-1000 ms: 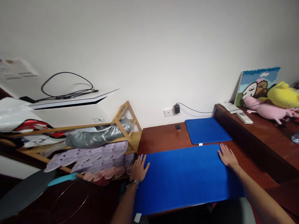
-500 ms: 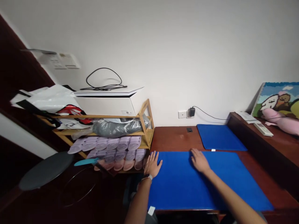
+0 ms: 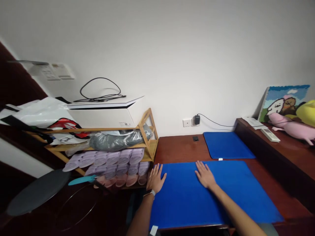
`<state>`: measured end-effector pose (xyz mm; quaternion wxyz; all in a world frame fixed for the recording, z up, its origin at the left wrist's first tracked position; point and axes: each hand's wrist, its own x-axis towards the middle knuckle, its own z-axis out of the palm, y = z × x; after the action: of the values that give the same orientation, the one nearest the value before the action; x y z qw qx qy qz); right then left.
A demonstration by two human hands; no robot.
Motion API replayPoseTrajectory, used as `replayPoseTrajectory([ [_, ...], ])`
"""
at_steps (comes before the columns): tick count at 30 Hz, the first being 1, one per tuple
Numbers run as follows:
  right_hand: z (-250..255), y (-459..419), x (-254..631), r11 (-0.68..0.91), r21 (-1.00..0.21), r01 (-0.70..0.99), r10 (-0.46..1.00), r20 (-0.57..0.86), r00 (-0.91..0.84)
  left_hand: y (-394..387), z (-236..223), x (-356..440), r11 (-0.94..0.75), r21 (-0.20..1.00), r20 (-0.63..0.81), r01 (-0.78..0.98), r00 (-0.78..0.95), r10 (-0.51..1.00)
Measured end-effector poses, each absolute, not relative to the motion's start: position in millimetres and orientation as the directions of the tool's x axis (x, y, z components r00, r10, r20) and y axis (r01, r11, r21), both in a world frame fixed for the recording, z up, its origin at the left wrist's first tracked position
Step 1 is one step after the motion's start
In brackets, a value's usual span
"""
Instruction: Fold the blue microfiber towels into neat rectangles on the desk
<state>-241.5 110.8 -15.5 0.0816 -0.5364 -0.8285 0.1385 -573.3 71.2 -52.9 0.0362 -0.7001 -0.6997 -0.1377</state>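
Note:
A large blue mat (image 3: pixel 236 193) lies flat on the dark wooden desk (image 3: pixel 177 150) in front of me. My left hand (image 3: pixel 155 178) rests open at the mat's left edge, fingers spread, a watch on the wrist. My right hand (image 3: pixel 204 175) lies flat and open on the mat's upper middle, fingers pointing away from me. A smaller blue mat (image 3: pixel 227 145) sits farther back, near the wall.
A bamboo rack (image 3: pixel 147 131) at the left holds rolled lilac and pink slippers (image 3: pixel 115 160), a grey bag and a white box with a cable. A raised wooden shelf (image 3: pixel 283 147) at the right carries plush toys, a remote and a picture. A charger is plugged into the wall socket (image 3: pixel 187 122).
My right hand has slid from the mat's right end to its middle. My left hand has stayed at the left edge. The camera has swung left.

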Motion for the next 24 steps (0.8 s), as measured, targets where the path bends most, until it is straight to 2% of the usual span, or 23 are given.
replayPoseTrajectory([
  [6,-42.8,140.6,-22.8,0.055,-0.146,0.988,0.997,-0.037,-0.062,77.0,-55.3,-578.7,-0.021,0.122,0.234,0.992,-0.009,0.972],
  [10,-59.6,149.0,70.1,-0.119,-0.100,0.988,0.992,-0.044,0.115,79.7,-55.2,-583.1,-0.038,0.099,0.232,0.994,0.014,0.973],
  [16,-66.7,148.7,84.3,-0.119,-0.101,0.988,0.993,-0.037,0.115,80.4,-52.9,-585.2,-0.036,0.065,0.221,0.997,0.021,0.975],
  [24,-38.7,153.2,74.9,-0.187,-0.052,0.981,0.971,-0.159,0.177,76.5,-48.0,-575.3,-0.020,0.106,0.206,0.994,-0.003,0.979],
])
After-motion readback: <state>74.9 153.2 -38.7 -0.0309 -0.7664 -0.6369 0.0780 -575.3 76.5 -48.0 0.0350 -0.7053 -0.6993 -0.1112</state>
